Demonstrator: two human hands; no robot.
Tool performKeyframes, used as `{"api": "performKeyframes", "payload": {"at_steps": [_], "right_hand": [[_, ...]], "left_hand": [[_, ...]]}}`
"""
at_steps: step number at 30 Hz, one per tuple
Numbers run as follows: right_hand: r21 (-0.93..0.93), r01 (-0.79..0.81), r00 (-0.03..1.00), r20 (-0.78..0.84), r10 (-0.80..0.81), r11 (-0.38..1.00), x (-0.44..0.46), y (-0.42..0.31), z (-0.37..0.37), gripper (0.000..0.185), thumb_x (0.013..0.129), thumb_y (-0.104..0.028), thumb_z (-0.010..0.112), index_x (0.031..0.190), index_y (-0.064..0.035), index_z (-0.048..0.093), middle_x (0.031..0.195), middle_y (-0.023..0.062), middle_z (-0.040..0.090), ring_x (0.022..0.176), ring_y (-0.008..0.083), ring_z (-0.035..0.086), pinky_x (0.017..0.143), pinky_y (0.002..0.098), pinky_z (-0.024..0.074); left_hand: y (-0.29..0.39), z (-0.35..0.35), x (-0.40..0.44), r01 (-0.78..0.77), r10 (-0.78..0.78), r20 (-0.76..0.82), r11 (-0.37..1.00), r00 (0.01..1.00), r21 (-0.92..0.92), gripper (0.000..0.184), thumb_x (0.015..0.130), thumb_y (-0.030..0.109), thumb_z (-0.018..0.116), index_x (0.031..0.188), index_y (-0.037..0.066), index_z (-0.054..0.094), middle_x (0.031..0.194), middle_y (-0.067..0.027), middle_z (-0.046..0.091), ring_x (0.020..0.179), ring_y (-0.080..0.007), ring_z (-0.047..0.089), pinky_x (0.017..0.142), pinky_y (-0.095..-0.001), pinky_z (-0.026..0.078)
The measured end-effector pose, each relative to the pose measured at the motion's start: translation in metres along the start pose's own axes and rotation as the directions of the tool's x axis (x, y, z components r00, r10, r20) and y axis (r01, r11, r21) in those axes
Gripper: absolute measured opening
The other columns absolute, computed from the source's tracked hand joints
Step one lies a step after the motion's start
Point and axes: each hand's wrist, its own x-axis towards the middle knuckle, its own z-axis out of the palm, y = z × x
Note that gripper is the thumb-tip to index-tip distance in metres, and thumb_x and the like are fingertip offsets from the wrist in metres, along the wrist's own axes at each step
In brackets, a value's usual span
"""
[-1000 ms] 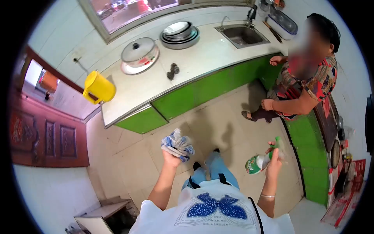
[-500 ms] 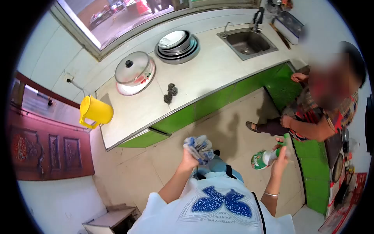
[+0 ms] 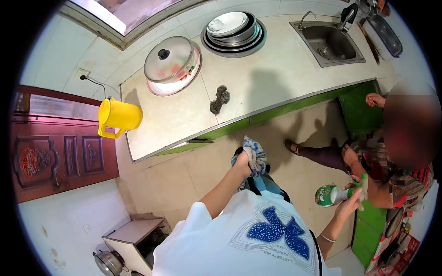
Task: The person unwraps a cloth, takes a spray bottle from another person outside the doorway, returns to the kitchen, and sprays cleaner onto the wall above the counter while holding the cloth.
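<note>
My left hand (image 3: 242, 164) is closed around a crumpled blue-and-white cloth (image 3: 256, 157), held over the floor in front of my body. In my right hand (image 3: 348, 205) is a spray bottle (image 3: 328, 196) with a green label, its fingers wrapped at the neck below the green spray head. The bottle lies tilted nearly sideways, its base pointing left. Two dark steel-wool scourers (image 3: 220, 100) rest on the white countertop (image 3: 271, 87) beyond my left hand, touching neither hand.
A yellow jug (image 3: 120, 115) stands at the counter's left end, near a glass-lidded dish (image 3: 168, 64) and stacked bowls (image 3: 234, 33). The sink (image 3: 329, 43) is at the back right. Another person (image 3: 363, 156) sits close to my right hand. An open green cabinet door (image 3: 361, 110) juts out.
The view has shifted, so the counter and its things appear further right and higher. My left hand has lowered and turned with the cloth. My right hand still holds the bottle, now nearer the other person.
</note>
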Motion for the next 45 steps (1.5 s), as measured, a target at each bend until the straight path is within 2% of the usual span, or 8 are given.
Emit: {"api": "performKeyframes", "payload": {"at_steps": [2, 9, 14, 16, 23, 34, 39, 45], "right_hand": [[0.047, -0.019, 1.0, 0.012, 0.019, 0.999, -0.007, 0.007, 0.008, 0.046, 0.1, -0.038, 0.04, 0.123, 0.001, 0.049, 0.117, 0.0074, 0.055, 0.082, 0.0113, 0.047, 0.075, 0.0261, 0.0411], [0.075, 0.03, 0.995, 0.09, -0.037, 0.997, -0.024, 0.003, 0.05, 0.048, 0.099, -0.04, 0.043, 0.123, 0.001, 0.046, 0.121, 0.0104, 0.048, 0.087, 0.0156, 0.048, 0.079, 0.0324, 0.0392], [0.174, 0.093, 0.743, 0.643, -0.184, 0.98, -0.007, -0.047, 0.146, 0.05, 0.096, -0.045, 0.047, 0.117, 0.0, 0.049, 0.121, 0.0117, 0.047, 0.091, 0.0176, 0.049, 0.083, 0.0327, 0.039], [0.164, 0.118, 0.688, 0.698, -0.2, 0.979, -0.012, -0.06, 0.168, 0.052, 0.095, -0.047, 0.048, 0.117, -0.0001, 0.048, 0.12, 0.0122, 0.047, 0.089, 0.0172, 0.049, 0.082, 0.0321, 0.0391], [0.115, 0.09, 0.733, 0.665, -0.144, 0.989, -0.001, -0.075, 0.156, 0.06, 0.091, -0.054, 0.051, 0.117, -0.0004, 0.047, 0.119, 0.0137, 0.048, 0.083, 0.0159, 0.048, 0.076, 0.0299, 0.0394], [0.065, 0.007, 0.835, 0.549, -0.042, 0.998, -0.04, -0.092, 0.134, 0.066, 0.084, -0.056, 0.059, 0.115, 0.0007, 0.047, 0.115, 0.0134, 0.054, 0.084, 0.0137, 0.051, 0.075, 0.0277, 0.0424], [0.022, 0.053, 0.853, 0.519, -0.057, 0.998, -0.051, -0.104, 0.133, 0.065, 0.084, -0.056, 0.059, 0.113, 0.0011, 0.049, 0.113, 0.0125, 0.056, 0.082, 0.0135, 0.051, 0.073, 0.0279, 0.043], [0.038, 0.107, 0.858, 0.502, -0.111, 0.994, -0.058, -0.108, 0.126, 0.065, 0.084, -0.055, 0.06, 0.114, 0.0018, 0.051, 0.111, 0.0113, 0.057, 0.079, 0.0135, 0.052, 0.07, 0.028, 0.0434]], "left_hand": [[0.003, 0.0, 0.008, 0.039, -0.037, 0.072, 0.999, 0.997, -0.028, 0.032, 0.095, 0.033, 0.045, 0.071, 0.015, 0.056, 0.065, -0.0009, 0.055, 0.056, -0.0156, 0.051, 0.049, -0.0273, 0.041], [0.038, 0.022, 0.008, 0.092, -0.08, -0.187, 0.994, 0.979, 0.058, 0.027, 0.094, 0.029, 0.046, 0.083, 0.011, 0.063, 0.073, -0.0032, 0.062, 0.063, -0.018, 0.059, 0.056, -0.0314, 0.049], [0.058, -0.006, 0.019, 0.087, -0.089, -0.083, 0.996, 0.993, -0.037, 0.022, 0.092, 0.029, 0.044, 0.075, 0.016, 0.05, 0.064, 0.0013, 0.043, 0.057, -0.0123, 0.04, 0.051, -0.0271, 0.034], [0.06, -0.029, 0.024, 0.107, -0.095, 0.116, 0.989, 0.989, -0.103, 0.026, 0.094, 0.029, 0.046, 0.085, 0.013, 0.065, 0.074, -0.0038, 0.063, 0.065, -0.02, 0.059, 0.058, -0.0323, 0.05], [0.071, -0.019, 0.012, 0.143, -0.07, 0.35, 0.972, 0.934, -0.188, 0.026, 0.093, 0.03, 0.046, 0.083, 0.014, 0.064, 0.072, -0.0026, 0.061, 0.062, -0.0185, 0.056, 0.054, -0.0303, 0.045], [0.077, 0.005, -0.031, 0.04, -0.043, -0.031, 0.996, 0.999, -0.082, 0.024, 0.093, 0.03, 0.044, 0.075, 0.017, 0.051, 0.062, 0.0032, 0.04, 0.055, -0.0108, 0.038, 0.049, -0.0254, 0.031], [0.079, -0.008, -0.034, 0.105, -0.078, 0.305, 0.992, 0.949, -0.073, 0.026, 0.091, 0.033, 0.046, 0.07, 0.021, 0.054, 0.062, 0.0024, 0.05, 0.057, -0.0146, 0.048, 0.051, -0.0299, 0.038], [0.078, 0.01, -0.048, 0.094, -0.09, 0.124, 0.995, 0.988, -0.028, 0.028, 0.092, 0.033, 0.045, 0.068, 0.02, 0.053, 0.061, 0.0021, 0.048, 0.056, -0.0144, 0.046, 0.05, -0.0299, 0.037]]}}
